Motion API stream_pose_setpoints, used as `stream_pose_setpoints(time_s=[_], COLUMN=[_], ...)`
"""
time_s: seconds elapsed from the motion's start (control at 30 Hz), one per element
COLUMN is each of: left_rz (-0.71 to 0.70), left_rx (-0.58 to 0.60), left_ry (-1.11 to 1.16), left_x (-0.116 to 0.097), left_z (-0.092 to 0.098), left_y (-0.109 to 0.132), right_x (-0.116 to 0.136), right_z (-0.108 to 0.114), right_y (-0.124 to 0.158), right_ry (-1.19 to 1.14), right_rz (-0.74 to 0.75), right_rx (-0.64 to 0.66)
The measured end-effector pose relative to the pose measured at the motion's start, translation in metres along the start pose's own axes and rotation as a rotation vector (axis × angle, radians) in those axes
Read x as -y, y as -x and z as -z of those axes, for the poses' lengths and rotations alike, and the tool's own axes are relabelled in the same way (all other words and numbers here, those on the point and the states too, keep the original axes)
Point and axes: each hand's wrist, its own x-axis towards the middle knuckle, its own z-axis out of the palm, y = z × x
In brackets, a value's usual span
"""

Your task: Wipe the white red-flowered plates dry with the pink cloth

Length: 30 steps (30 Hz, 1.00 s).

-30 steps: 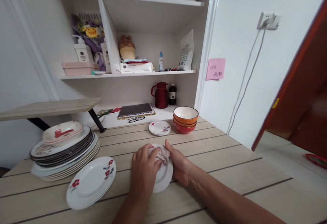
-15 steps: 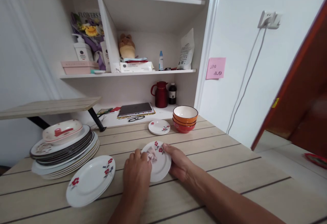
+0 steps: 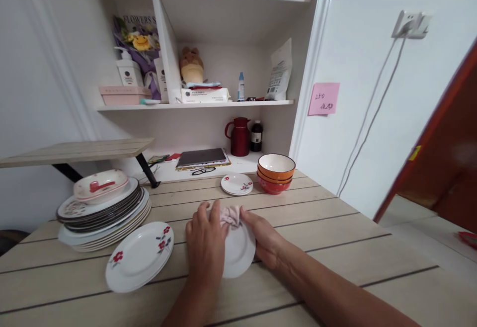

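Note:
My right hand [image 3: 266, 237] grips the right edge of a small white plate [image 3: 239, 255], thumb on its rim, holding it above the wooden table. A crumpled pale pink cloth [image 3: 230, 216] is pressed on the plate's far part by my left hand [image 3: 206, 240], and it covers the flower pattern there. To the left lie larger white plates [image 3: 139, 257] with red flowers, stacked. Beyond my hands sits a small stack of white flowered plates [image 3: 236, 184], beside a stack of orange and red bowls [image 3: 276, 173].
At the left, a tall plate stack [image 3: 104, 217] carries a pink-rimmed dish [image 3: 100, 186], close to a wooden riser [image 3: 82, 148] with black legs. A laptop [image 3: 203, 157], glasses [image 3: 203, 171], a red jug [image 3: 239, 137] and a dark bottle [image 3: 256, 136] stand at the back.
My left hand has moved the cloth up to the plate's far rim, over the red flowers. The plate is slightly nearer to me, and the view has shifted a little left.

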Motion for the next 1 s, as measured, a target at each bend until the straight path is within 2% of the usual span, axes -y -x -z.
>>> stream_pose_setpoints(time_s=[0.13, 0.27, 0.37, 0.5, 0.57, 0.67, 0.73, 0.8, 0.9, 1.0], left_rz=[0.052, -0.064, -0.173, -0.293, -0.263, -0.098, 0.019, 0.067, -0.007, -0.138], left_rx=[0.108, 0.229, 0.235, 0.193, 0.147, 0.069, 0.057, 0.084, 0.156, 0.182], left_ry=[-0.069, -0.053, 0.02, 0.107, 0.111, 0.042, -0.025, -0.068, -0.072, -0.059], left_x=[0.016, 0.015, 0.004, -0.009, -0.008, 0.004, 0.012, 0.017, 0.011, -0.001], left_z=[0.003, 0.001, -0.005, -0.01, -0.009, -0.003, -0.002, -0.004, -0.012, -0.02], left_y=[-0.005, 0.0, 0.009, 0.015, 0.011, 0.0, -0.005, -0.005, 0.003, 0.013], right_x=[-0.001, 0.002, 0.005, 0.006, 0.004, -0.001, -0.003, -0.003, 0.0, 0.003], right_z=[0.003, 0.005, 0.006, 0.003, 0.0, -0.004, -0.003, -0.001, 0.005, 0.01], right_y=[-0.007, -0.012, -0.011, -0.006, -0.003, 0.0, -0.001, -0.005, -0.012, -0.016], right_ry=[-0.103, -0.181, -0.215, -0.203, -0.144, -0.026, 0.014, -0.029, -0.166, -0.232], right_rz=[0.014, 0.028, 0.04, 0.007, 0.0, 0.044, 0.073, 0.089, 0.096, 0.071], right_rx=[-0.078, -0.125, -0.113, -0.031, -0.002, 0.0, -0.018, -0.055, -0.117, -0.09])
